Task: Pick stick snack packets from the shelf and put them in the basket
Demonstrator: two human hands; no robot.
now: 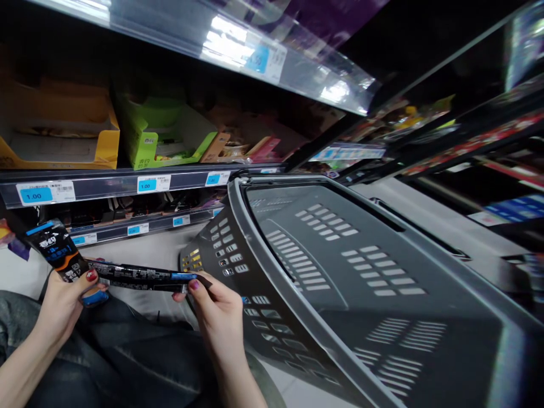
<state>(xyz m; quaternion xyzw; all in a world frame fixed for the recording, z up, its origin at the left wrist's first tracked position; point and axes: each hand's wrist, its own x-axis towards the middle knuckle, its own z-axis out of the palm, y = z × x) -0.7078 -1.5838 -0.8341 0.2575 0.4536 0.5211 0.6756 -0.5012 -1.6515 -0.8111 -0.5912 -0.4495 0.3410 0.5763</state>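
In my left hand (68, 303) is a black snack packet (59, 246) with white lettering, an orange stripe and a blue top edge. A second, narrow black packet (140, 276) stretches across between my two hands, its side with small white print facing me. Its left end meets the fingers of my left hand. At its blue-edged right end, my right hand (216, 309) pinches it between thumb and fingers. Both hands are held above my dark-clothed lap, close in front of the low shelf.
A grey plastic shopping basket (272, 272) with slotted walls stands right beside my right hand. Ahead, a shelf edge (110, 184) with price tags carries a yellow carton (108, 148), a green carton (142, 144) and other display boxes. An upper shelf (178, 42) overhangs them.
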